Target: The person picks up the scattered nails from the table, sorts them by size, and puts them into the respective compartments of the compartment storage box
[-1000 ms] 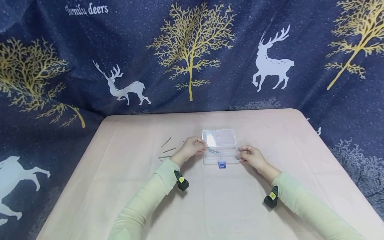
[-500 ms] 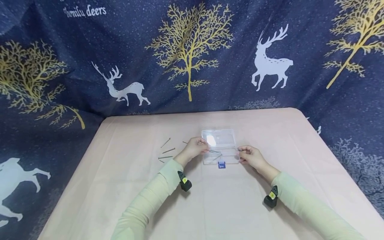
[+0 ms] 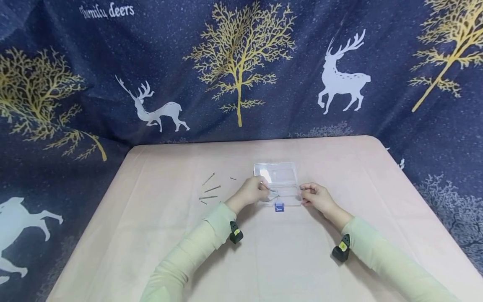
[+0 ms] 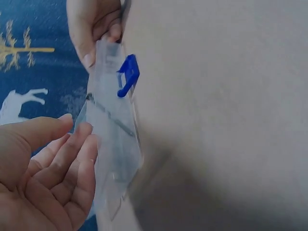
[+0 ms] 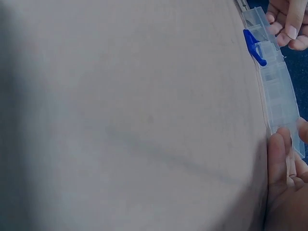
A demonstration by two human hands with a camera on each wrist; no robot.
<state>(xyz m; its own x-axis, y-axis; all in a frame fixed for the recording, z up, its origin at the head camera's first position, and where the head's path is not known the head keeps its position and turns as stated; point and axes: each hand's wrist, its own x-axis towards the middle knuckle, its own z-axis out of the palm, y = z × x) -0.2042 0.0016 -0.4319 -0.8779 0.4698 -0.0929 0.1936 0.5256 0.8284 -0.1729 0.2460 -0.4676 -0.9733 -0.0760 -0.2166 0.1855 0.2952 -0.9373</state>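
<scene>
A small clear plastic box (image 3: 278,188) with a raised lid and a blue front latch (image 3: 279,207) sits near the middle of the pink-clothed counter (image 3: 151,235). The left hand (image 3: 253,192) hovers at the box's left end, fingers (image 4: 72,159) relaxed and spread beside a thin metal nail (image 4: 109,115) lying inside. The right hand (image 3: 316,197) pinches the box's right end, steadying it. Judging by this, loading nails is under way; next calls for reaching the loose steel nails (image 3: 209,189) toward the counter's left edge.
</scene>
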